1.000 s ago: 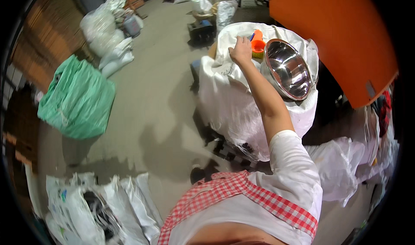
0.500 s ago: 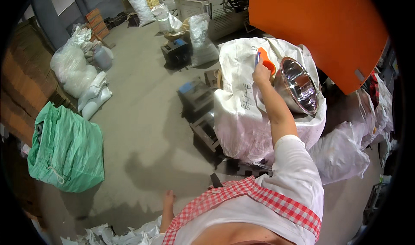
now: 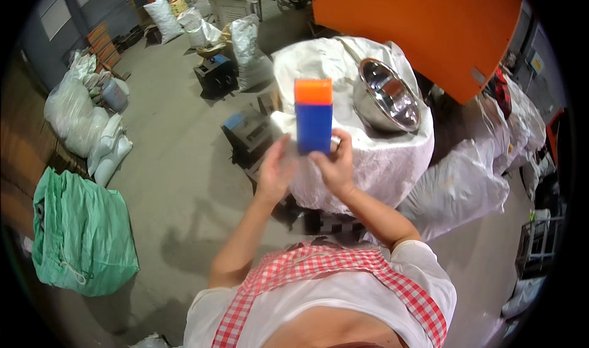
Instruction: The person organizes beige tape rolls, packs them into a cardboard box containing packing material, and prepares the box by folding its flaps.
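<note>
My right hand (image 3: pixel 336 167) grips a blue block-shaped object with an orange end (image 3: pixel 315 122), its fingers and thumb at the lower end. The object stands upright before me, orange end away from me; its exact kind does not show. Close beside its left side is my left hand (image 3: pixel 276 167), fingers stretched out and slightly blurred, holding nothing that I can see. Beyond both hands, a shiny metal bowl (image 3: pixel 385 96) rests tilted on top of a big white woven sack (image 3: pixel 380 158).
An orange machine panel (image 3: pixel 423 29) rises behind the sack. White sacks (image 3: pixel 457 182) lie to its right. Dark metal parts (image 3: pixel 248 130) stand on the floor to its left. A green sack (image 3: pixel 86 231) and a full clear plastic bag (image 3: pixel 73 112) are at far left.
My right hand has drawn back from the white sack, bringing the orange-and-blue object toward me. My left hand has risen from low beside my body to the object. The view has shifted.
</note>
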`<state>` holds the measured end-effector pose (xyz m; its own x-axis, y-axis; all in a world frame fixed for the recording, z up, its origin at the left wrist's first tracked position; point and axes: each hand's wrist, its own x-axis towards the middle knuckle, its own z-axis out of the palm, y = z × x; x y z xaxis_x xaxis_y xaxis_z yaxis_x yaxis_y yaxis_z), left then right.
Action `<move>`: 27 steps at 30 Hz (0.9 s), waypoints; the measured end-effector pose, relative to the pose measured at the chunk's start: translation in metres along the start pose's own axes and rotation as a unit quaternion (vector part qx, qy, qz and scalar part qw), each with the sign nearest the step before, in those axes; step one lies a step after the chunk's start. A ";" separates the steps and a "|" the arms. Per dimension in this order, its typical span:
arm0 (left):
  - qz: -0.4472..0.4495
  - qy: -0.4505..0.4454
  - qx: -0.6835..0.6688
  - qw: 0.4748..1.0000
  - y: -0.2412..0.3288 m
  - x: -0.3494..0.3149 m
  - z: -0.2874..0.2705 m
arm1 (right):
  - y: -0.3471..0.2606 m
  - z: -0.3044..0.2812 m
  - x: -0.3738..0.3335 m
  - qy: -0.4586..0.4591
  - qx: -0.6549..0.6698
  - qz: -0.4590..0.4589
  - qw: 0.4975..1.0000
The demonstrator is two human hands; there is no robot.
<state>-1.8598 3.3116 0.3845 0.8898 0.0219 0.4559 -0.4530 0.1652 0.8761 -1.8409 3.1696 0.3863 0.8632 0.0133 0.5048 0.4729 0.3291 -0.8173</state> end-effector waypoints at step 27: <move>0.246 -0.383 0.310 0.834 0.006 -0.049 0.185 | -0.195 -0.231 -0.140 -0.082 -0.224 0.145 0.960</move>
<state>-1.9159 3.1287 0.3964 0.3968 -0.7400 0.5431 -0.9068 -0.2241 0.3572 -2.0132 2.8858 0.4113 0.9477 0.2038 0.2457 0.2782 -0.1497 -0.9488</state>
